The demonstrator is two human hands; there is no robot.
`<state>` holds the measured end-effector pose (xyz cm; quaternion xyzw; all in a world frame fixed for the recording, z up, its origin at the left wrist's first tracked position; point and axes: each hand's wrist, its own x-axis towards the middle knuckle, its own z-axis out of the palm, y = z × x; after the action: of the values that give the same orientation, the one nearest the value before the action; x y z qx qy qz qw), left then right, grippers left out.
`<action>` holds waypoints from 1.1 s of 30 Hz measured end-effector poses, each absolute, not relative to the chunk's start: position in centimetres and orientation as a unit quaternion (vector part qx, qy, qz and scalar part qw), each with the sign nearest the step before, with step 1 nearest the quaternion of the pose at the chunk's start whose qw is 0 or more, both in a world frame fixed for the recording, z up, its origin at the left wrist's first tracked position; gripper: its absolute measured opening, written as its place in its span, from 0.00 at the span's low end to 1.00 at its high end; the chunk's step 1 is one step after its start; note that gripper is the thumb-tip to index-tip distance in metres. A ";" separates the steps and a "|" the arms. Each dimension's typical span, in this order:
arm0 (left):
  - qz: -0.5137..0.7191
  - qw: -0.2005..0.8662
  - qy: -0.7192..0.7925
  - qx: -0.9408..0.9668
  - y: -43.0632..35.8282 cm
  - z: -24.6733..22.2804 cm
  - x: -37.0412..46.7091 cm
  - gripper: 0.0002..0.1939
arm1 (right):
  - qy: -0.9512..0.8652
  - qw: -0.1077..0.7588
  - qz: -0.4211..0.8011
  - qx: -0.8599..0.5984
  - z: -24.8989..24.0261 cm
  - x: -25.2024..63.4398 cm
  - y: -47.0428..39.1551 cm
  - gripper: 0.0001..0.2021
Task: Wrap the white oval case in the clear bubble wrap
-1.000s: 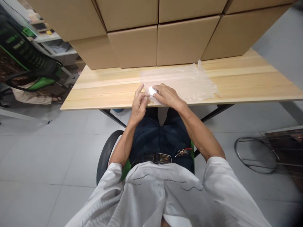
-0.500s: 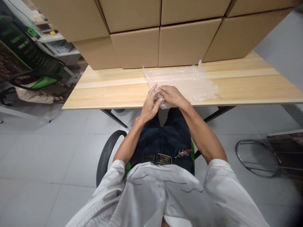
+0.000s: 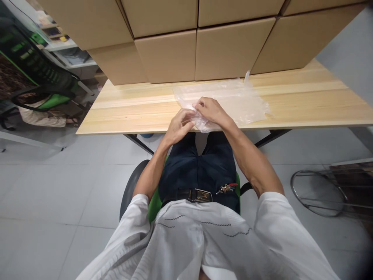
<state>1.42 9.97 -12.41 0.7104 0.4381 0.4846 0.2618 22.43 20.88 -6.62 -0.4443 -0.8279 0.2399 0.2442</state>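
A clear plastic bag (image 3: 239,103) lies flat on the wooden table (image 3: 128,111), its near left corner bunched up close to the front edge. My left hand (image 3: 180,125) pinches that crumpled corner between thumb and fingers. Just right of it and a little farther back, my right hand (image 3: 211,110) is closed on the same plastic, with the fingertips bent down into it. The two hands are close together, and the folds of plastic between them partly hide what each fingertip grips.
Cardboard boxes (image 3: 166,56) are stacked along the back of the table, just behind the bag. At the left stands a black and green office chair (image 3: 43,85) with a person partly visible. A round metal stool (image 3: 317,192) is on the floor at right.
My left hand has shifted left and my right hand has lifted slightly back, so the hands are a bit farther apart. The bag's left edge has flattened, and its near corner looks more crumpled.
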 end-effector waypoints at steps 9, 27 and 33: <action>0.412 0.110 0.568 0.704 12.0 -12.4 -0.7 0.23 | -0.833 0.252 0.202 -0.449 -8.1 22.8 18.9 0.16; 0.333 0.216 0.452 0.799 16.4 -11.8 -1.7 0.34 | -0.797 0.285 0.282 -0.453 -7.2 22.4 19.0 0.15; 0.289 0.206 0.441 0.825 16.8 -10.8 -1.7 0.38 | -0.743 0.319 0.376 -0.452 -7.2 23.0 19.2 0.14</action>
<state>-1.73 16.85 -10.84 0.8247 0.4406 0.2886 0.2062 22.96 19.24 -7.25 -0.4525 -0.7431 0.3761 0.3188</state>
